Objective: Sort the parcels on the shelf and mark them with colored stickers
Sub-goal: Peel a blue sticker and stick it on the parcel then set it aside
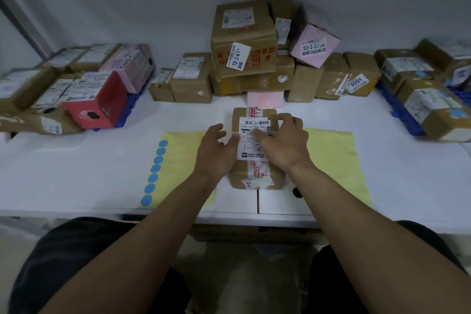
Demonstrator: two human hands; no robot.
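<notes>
Across the white desk (76, 173), cardboard parcels sat in three groups: a pile (244, 58) at the back centre, others at the left (63, 94) and right (428, 89). Two yellow sticker sheets (178, 160) lay flat near the front edge, the left one carrying a column of blue round stickers (155, 172). Between them stood a brown parcel (254, 176) with a white label (254, 135). The left hand (216, 153) rested spread against its left side; the right hand (283, 143) lay on the label, fingers loosely spread.
</notes>
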